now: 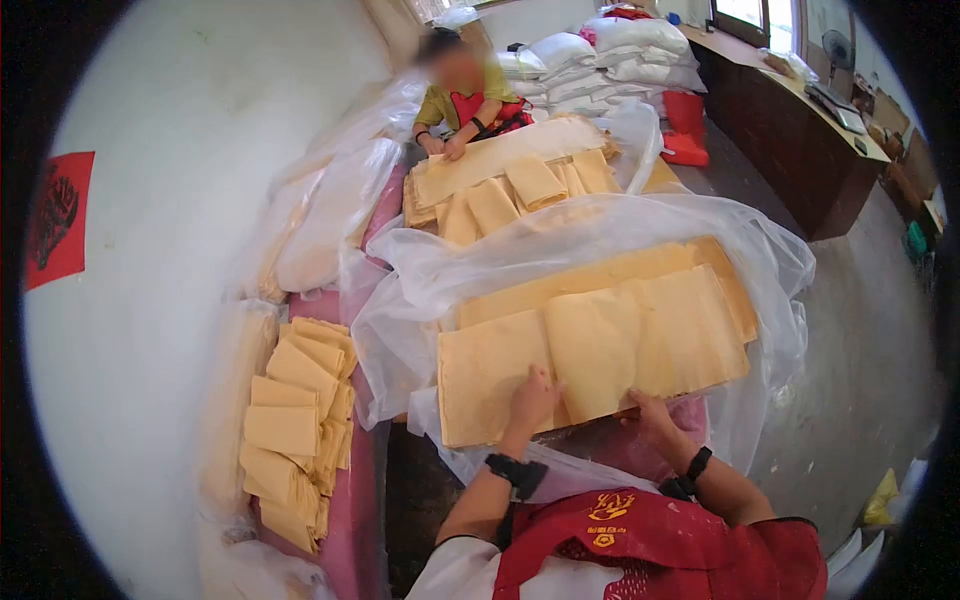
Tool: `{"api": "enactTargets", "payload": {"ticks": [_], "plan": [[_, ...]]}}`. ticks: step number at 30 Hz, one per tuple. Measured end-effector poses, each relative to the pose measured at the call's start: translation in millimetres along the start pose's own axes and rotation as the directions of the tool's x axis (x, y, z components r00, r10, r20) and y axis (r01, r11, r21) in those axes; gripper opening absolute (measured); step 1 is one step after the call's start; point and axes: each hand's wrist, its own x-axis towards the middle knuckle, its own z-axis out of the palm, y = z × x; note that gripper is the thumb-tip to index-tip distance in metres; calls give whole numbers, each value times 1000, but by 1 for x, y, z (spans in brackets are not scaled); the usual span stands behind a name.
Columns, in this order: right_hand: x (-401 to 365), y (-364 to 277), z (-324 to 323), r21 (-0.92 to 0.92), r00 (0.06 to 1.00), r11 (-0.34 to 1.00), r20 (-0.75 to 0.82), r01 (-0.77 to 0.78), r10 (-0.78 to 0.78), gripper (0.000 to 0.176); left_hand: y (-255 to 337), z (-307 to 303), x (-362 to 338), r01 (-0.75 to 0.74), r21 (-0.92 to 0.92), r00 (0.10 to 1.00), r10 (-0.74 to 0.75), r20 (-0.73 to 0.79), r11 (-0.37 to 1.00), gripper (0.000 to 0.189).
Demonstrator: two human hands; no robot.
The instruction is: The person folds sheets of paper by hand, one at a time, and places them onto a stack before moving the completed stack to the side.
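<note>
In front of me lies a stack of wide, thin, pale-yellow sheets (690, 330) that look like tofu skin. A middle section (595, 350) of the top sheet stands out as a raised, curved panel with creases on both sides. My left hand (534, 398) is at the left crease near the front edge, its fingers closed at the sheet. At the front edge, right of centre, my right hand (652, 418) grips the sheet between thumb and fingers. Some fingertips of both hands are hidden. Clear plastic wrap (410, 270) spreads around and under the stack.
Folded yellow bundles (285, 420) are piled at left on a pink surface (350, 500). Across from me a person (465, 100) handles another stack (500, 165). White sacks (600, 65), a red container (685, 125) and a dark counter (770, 120) stand behind.
</note>
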Motion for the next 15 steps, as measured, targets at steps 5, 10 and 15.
{"api": "enactTargets", "payload": {"ticks": [5, 10, 15], "plan": [[-24, -19, 10, 85, 993, 995, -99, -49, 57, 25, 19, 26, -37, 179, -19, 984, -179, -2, 984, 51], [-33, -17, 4, -48, 993, 992, 12, -114, 115, 27, 36, 31, -40, 197, -85, 974, -205, -100, 977, 52], [-33, -7, 1, -13, 996, 996, -6, -84, 83, 28, 17, 40, -33, 258, -49, 966, -259, 1, 965, 45]]}}
